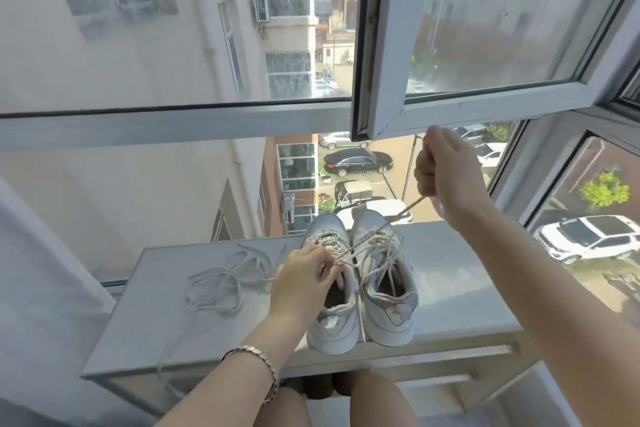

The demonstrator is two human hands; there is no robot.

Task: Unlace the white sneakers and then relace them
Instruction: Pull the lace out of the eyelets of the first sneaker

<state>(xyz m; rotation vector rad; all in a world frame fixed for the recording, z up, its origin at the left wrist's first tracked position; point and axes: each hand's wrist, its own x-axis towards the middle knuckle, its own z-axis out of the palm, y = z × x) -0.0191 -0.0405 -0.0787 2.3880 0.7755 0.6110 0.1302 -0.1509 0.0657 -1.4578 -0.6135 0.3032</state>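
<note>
White flat lace [403, 211] runs taut — right hand [446, 173] clenches its end, left hand [304, 282] pinches it at the sneakers [391, 319].

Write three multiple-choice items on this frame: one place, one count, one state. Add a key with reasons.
1. Where does the loose lace lie?
A. On the table, left of the sneakers
B. Inside a sneaker
C. On the floor

2. How many sneakers stand on the table?
A. One
B. Two
C. Three

3. How is the lace held by the right hand?
A. Slack on the table
B. Pulled taut, up from the right sneaker
C. Tied in a bow

Key: 1 A, it sprawls on the tabletop beside the pair. 2 B, two shoes stand side by side. 3 B, it runs in a straight line from the shoe to the raised fist.
</note>
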